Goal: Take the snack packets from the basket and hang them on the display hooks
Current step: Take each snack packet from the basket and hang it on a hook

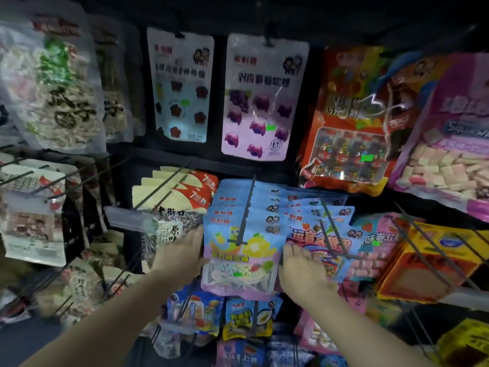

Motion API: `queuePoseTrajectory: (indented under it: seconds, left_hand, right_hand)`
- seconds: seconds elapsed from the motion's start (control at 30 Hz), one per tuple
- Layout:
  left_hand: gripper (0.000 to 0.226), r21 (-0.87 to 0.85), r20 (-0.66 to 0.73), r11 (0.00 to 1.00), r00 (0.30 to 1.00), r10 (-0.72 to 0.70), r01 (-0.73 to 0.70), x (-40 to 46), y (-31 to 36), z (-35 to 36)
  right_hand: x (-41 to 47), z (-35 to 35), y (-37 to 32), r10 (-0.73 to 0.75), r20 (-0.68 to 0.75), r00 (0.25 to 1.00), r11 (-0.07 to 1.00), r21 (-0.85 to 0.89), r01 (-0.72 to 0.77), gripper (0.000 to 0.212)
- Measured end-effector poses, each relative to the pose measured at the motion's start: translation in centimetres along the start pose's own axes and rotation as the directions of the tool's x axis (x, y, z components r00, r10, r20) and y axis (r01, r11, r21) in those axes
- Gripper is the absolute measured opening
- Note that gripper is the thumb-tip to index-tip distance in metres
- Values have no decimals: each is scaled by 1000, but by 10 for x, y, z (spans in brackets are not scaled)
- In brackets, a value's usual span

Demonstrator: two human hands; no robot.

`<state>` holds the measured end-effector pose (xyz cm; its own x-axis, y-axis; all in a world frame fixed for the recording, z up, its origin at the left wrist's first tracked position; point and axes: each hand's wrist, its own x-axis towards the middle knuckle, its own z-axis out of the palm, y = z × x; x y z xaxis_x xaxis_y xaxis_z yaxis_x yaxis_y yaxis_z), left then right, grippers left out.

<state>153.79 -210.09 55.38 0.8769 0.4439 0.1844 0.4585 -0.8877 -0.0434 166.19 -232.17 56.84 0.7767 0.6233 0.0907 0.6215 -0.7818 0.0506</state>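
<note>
A row of blue and pink snack packets (pixel 242 250) hangs on a black display hook (pixel 244 213) at the centre of the rack. My left hand (pixel 182 250) lies flat against the left edge of the front packet, fingers spread. My right hand (pixel 304 266) presses its right edge, palm inward. Neither hand closes round the packet; both only touch its sides. The basket is out of view.
More hooks with packets surround this one: red and cream bags (pixel 177 197) on the left, blue and pink bags (pixel 330 234) on the right, yellow boxes (pixel 434 263) far right, purple candy bags (pixel 262 99) above. Bare hook rods (pixel 423 245) jut out at right.
</note>
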Motion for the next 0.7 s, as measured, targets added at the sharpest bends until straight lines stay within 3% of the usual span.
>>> queuePoseTrajectory:
  seconds: [0.07, 0.13, 0.2, 0.37, 0.57, 0.7]
  left_hand:
    - [57, -162, -19, 986, 998, -52, 48, 12, 1, 2]
    - [43, -334, -24, 936, 992, -124, 109, 23, -1, 6]
    - [31, -445, -60, 888, 986, -159, 116, 32, -3, 9]
    - [28, -410, -20, 904, 990, -140, 120, 57, 1, 3]
    - [36, -267, -123, 959, 984, -130, 93, 81, 5, 6]
    - [35, -317, -150, 943, 977, -154, 100, 75, 3, 15]
  right_hand:
    - [12, 5, -4, 61, -26, 998, 985, 166, -56, 33]
    - [25, 9, -7, 158, 11, 987, 896, 418, -148, 36]
    - [38, 13, -5, 223, 21, 975, 810, 553, -197, 38]
    - [60, 11, -1, 227, -46, 973, 828, 535, -168, 32]
    - [78, 12, 5, 196, -92, 976, 851, 511, -123, 36]
    - [72, 17, 7, 199, -130, 971, 878, 465, -117, 35]
